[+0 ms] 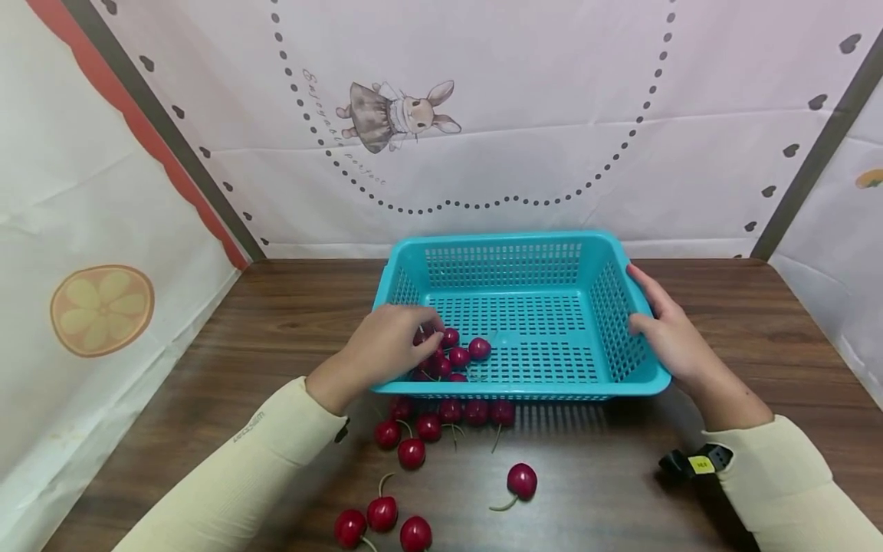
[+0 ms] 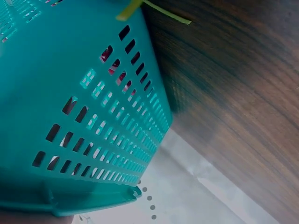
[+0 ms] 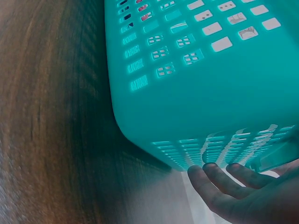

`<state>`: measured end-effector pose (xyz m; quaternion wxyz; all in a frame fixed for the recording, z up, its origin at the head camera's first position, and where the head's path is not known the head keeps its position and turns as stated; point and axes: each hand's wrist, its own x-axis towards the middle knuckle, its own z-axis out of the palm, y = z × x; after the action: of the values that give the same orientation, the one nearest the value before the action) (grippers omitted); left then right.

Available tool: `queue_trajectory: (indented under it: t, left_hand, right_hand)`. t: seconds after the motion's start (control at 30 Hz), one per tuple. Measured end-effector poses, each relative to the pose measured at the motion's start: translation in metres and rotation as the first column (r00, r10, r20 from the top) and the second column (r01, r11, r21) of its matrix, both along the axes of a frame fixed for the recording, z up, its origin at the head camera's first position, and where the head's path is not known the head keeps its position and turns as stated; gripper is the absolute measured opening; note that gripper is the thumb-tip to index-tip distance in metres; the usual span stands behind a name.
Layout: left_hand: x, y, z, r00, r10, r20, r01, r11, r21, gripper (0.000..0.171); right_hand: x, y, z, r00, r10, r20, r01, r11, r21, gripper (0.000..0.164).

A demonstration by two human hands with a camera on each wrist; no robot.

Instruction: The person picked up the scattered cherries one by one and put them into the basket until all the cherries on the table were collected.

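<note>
A turquoise plastic basket [image 1: 517, 389] with slotted walls stands on the wooden table. Inside its front left corner lie several dark red cherries [image 1: 458, 357]. My left hand [image 1: 389, 345] reaches over the left rim, fingers bent down among these cherries; whether it pinches any is hidden. At the right rim, my right hand [image 1: 672, 337] holds the basket, thumb on the inner side. The right wrist view shows its other fingers [image 3: 224, 184] along the outside wall. Through slots in the left wrist view, bits of cherry [image 2: 106, 53] show inside the basket [image 2: 28, 116].
More cherries with stems lie on the table in front of the basket, some close under its front rim [image 1: 476, 412], others nearer me [image 1: 382, 514]. One cherry [image 1: 522, 481] sits apart to the right. A printed white cloth [image 1: 524, 115] hangs behind the table [image 1: 566, 468].
</note>
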<state>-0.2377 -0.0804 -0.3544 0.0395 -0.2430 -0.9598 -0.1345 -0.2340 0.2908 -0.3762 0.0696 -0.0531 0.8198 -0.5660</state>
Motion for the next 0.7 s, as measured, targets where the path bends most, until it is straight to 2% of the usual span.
queue_trajectory:
  t: [0.1,0.2,0.3,0.4,0.57,0.7]
  left_hand:
    - [0.002,-0.003,0.000,0.998,0.020,-0.067,-0.017,0.999,0.052,0.016]
    - [0.006,-0.006,0.002,0.987,0.040,-0.153,-0.027,0.996,0.086,0.015]
    - [0.013,-0.011,0.005,0.977,0.044,-0.210,-0.019,0.993,0.118,0.015]
    - [0.023,-0.018,0.009,0.965,0.059,-0.256,-0.022,0.989,0.147,0.016]
    - [0.044,-0.036,0.014,0.935,0.084,-0.343,-0.014,0.980,0.200,0.016]
    - [0.065,-0.049,0.018,0.912,0.029,-0.410,0.060,0.977,0.202,0.014]
  right_hand:
    - [-0.001,0.000,-0.001,1.000,-0.001,-0.004,0.001,1.000,0.006,0.074]
    - [-0.001,0.000,0.000,1.000,-0.003,-0.010,0.003,1.000,0.015,0.074]
    - [0.000,0.001,-0.001,1.000,-0.004,-0.009,0.004,1.000,0.013,0.074]
    - [-0.001,0.002,-0.001,1.000,-0.004,-0.007,0.004,1.000,0.006,0.074]
    - [-0.001,0.002,-0.001,1.000,-0.001,-0.008,0.001,1.000,-0.006,0.074]
    - [0.000,0.001,-0.002,1.000,-0.002,-0.011,0.002,1.000,-0.008,0.074]
